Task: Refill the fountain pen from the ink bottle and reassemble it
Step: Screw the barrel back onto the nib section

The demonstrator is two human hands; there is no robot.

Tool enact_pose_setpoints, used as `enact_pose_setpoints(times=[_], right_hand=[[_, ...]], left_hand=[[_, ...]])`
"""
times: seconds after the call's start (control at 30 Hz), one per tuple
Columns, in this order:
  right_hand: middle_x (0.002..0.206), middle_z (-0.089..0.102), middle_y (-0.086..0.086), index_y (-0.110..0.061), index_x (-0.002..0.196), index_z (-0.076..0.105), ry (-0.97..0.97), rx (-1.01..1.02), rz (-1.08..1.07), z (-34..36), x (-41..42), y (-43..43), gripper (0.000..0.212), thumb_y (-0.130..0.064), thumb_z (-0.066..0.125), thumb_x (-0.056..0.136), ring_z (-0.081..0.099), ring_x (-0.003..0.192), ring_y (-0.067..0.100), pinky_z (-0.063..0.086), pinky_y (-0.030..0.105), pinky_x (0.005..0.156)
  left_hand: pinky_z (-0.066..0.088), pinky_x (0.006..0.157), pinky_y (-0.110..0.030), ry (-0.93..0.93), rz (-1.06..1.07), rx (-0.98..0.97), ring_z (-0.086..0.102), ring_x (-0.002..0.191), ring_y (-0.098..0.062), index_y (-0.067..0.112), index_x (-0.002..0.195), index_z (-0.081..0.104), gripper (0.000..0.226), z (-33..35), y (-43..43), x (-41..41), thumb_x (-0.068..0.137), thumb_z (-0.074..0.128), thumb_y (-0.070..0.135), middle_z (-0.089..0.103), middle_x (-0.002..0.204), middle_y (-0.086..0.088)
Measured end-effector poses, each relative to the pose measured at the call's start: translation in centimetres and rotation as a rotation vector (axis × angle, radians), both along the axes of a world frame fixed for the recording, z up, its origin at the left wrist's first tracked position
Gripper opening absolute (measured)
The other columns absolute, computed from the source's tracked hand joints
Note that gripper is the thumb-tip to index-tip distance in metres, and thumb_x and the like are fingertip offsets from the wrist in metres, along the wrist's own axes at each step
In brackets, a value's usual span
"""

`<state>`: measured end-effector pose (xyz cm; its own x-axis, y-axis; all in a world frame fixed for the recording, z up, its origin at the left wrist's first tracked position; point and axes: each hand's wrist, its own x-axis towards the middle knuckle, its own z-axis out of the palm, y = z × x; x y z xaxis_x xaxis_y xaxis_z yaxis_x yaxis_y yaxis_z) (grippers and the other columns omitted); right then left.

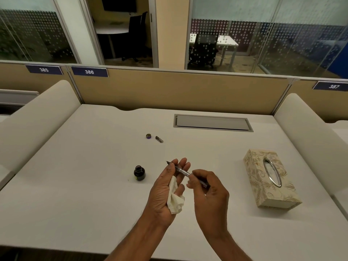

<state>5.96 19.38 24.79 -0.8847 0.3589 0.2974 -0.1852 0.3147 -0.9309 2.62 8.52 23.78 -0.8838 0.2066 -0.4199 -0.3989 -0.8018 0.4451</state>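
Note:
The fountain pen (pixel 183 172) has a clear middle section, and its nib points up and left past my left fingers. My left hand (pixel 165 187) pinches the nib end between thumb and fingers and also keeps a crumpled white tissue (pixel 175 199) in the palm. My right hand (pixel 209 193) grips the dark rear end of the pen. The open ink bottle (pixel 139 173) stands on the desk left of my hands. Farther back lie the bottle's round cap (pixel 148 136) and a small dark pen part (pixel 159 139).
A patterned tissue box (pixel 271 178) lies on the white desk (pixel 75 185) at the right. A grey cable hatch (pixel 212 123) sits near the back edge. Padded dividers rise on both sides, a tan partition behind.

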Motion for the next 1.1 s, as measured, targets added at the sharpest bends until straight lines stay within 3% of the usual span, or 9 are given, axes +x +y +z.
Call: enact_pose_setpoints(times=[0.2,0.33,0.43,0.57,0.67,0.73,0.83,0.93,1.1], right_hand=[[0.095,0.07,-0.014,-0.026,0.097,0.068,-0.008,0.011,0.017,0.3,0.2,-0.4,0.02,-0.009,0.074,0.088,0.068,0.095,0.004,0.052,0.006,0.078],[0.084,0.074,-0.006,-0.026,0.092,0.07,-0.059,-0.12,0.005,0.1,0.1,-0.3,0.015,-0.011,0.069,0.093,0.073,0.077,0.01,0.058,0.015,0.071],[0.091,0.074,-0.009,-0.025,0.098,0.07,-0.089,-0.141,0.03,0.2,0.0,-0.4,0.012,-0.015,0.07,0.092,0.072,0.086,0.008,0.057,0.015,0.076],[0.091,0.073,-0.009,-0.021,0.095,0.069,-0.041,-0.107,0.011,0.3,0.2,-0.4,0.016,-0.007,0.073,0.089,0.071,0.088,0.007,0.054,0.01,0.076],[0.081,0.074,-0.005,-0.023,0.093,0.07,-0.094,-0.191,0.019,0.3,-0.1,-0.5,0.008,-0.015,0.068,0.094,0.074,0.074,0.013,0.058,0.017,0.068],[0.089,0.074,-0.009,-0.025,0.096,0.069,-0.111,-0.159,0.025,0.2,-0.2,-0.6,0.009,-0.017,0.069,0.093,0.073,0.083,0.012,0.059,0.018,0.074],[0.094,0.071,-0.011,-0.026,0.096,0.068,-0.06,-0.084,0.02,0.3,-0.1,-0.6,0.021,-0.007,0.073,0.089,0.07,0.092,0.009,0.055,0.012,0.078],[0.084,0.072,-0.009,-0.026,0.093,0.069,-0.102,-0.174,0.028,0.4,-0.1,-0.6,0.019,-0.007,0.07,0.092,0.072,0.075,0.014,0.058,0.017,0.069],[0.071,0.071,-0.001,-0.023,0.09,0.071,-0.134,-0.226,0.076,1.0,0.0,-0.6,0.011,-0.017,0.065,0.096,0.067,0.06,0.016,0.057,0.023,0.055]], left_hand=[[0.002,0.12,-0.033,-0.009,0.015,0.015,0.057,0.133,-0.017,0.016,0.123,0.07,0.029,0.0,0.0,0.0,0.106,0.047,0.023,0.072,0.131,-0.006],[-0.004,0.123,-0.035,-0.019,-0.001,0.013,0.044,0.146,-0.015,0.016,0.131,0.066,0.033,0.2,0.1,0.1,0.106,0.045,0.023,0.068,0.138,-0.005],[0.004,0.122,-0.035,-0.019,0.014,0.014,0.055,0.137,-0.017,0.016,0.123,0.069,0.029,0.2,0.2,0.1,0.106,0.046,0.021,0.074,0.127,-0.003],[-0.008,0.123,-0.042,-0.004,-0.005,-0.023,0.06,0.131,-0.015,0.017,0.126,0.068,0.029,0.1,-0.1,0.0,0.107,0.047,0.022,0.075,0.128,-0.001],[0.012,0.114,-0.029,-0.009,0.004,-0.023,0.059,0.133,-0.017,0.017,0.12,0.071,0.027,0.5,0.0,0.0,0.106,0.048,0.021,0.076,0.126,-0.003],[0.02,0.113,-0.026,-0.001,0.011,-0.026,0.058,0.135,-0.02,0.016,0.119,0.071,0.027,0.7,0.1,0.0,0.104,0.049,0.021,0.075,0.126,-0.004],[0.018,0.117,-0.028,0.005,0.009,-0.063,0.059,0.134,-0.018,0.018,0.117,0.072,0.025,0.9,0.0,-0.1,0.104,0.051,0.022,0.076,0.124,-0.003],[0.011,0.118,-0.029,0.003,0.0,-0.075,0.059,0.133,-0.016,0.019,0.119,0.07,0.025,1.1,-0.1,-0.2,0.105,0.049,0.022,0.076,0.125,-0.001],[0.027,0.113,-0.031,0.004,0.002,-0.093,0.066,0.123,-0.012,0.02,0.115,0.072,0.024,1.2,-0.2,-0.4,0.104,0.051,0.024,0.077,0.122,0.0]])
